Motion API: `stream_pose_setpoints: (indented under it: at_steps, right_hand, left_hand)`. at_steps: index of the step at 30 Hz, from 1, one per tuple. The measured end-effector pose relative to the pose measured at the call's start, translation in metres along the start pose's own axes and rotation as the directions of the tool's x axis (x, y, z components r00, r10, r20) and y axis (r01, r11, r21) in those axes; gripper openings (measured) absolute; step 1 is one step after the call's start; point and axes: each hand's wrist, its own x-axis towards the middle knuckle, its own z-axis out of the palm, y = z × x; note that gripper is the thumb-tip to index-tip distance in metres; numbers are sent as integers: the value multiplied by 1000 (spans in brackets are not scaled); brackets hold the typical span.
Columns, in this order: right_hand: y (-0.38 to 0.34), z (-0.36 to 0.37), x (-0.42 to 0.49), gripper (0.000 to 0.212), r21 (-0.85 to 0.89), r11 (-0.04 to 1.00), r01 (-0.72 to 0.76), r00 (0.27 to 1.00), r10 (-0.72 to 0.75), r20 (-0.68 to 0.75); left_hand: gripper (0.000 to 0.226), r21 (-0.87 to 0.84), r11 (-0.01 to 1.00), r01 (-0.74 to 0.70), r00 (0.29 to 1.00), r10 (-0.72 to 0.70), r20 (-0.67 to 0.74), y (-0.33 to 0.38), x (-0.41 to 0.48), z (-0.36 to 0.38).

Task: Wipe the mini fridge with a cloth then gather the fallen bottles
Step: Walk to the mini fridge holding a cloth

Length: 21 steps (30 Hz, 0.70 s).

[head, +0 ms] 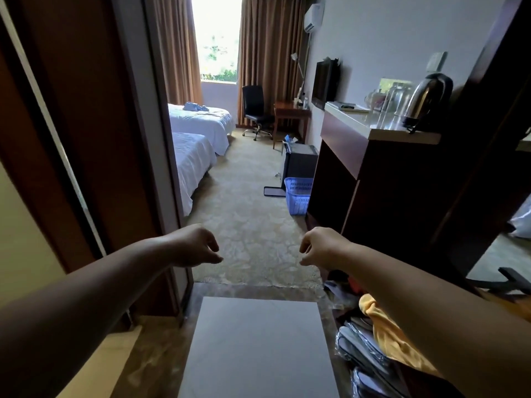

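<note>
Right of centre, the carpeted floor point(253, 225) carries the mini fridge point(300, 165), a blue basket point(298, 196) just beside it, and a flat dark-rimmed panel point(274, 191).

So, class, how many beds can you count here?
2. The near bed lies left of the carpet; the far bed sits beyond it, by the window. More may be hidden.

You are facing the mini fridge point(301, 163), which is standing on the carpet point(253, 219) with a basket point(298, 196) sitting just in front of it, a desk point(291, 108) behind it, two beds point(198, 139) lying well to its left and a cabinet point(388, 173) bearing a kettle point(428, 99) just to its right.
</note>
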Motion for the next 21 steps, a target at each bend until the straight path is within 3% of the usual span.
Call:
stream_pose_setpoints:
  at_steps: [11,21]
  right_hand:
    - [-55,-21,191,33,-50,998,-34,994,39,100]
    - [-79,-43,332,37,-3,999,-41,996,41,77]
  left_hand:
    - [38,-42,999,9,1000,-9,-7,-83,176,-76]
    - [39,63,998,-12,1000,11,14,-130,316,-130]
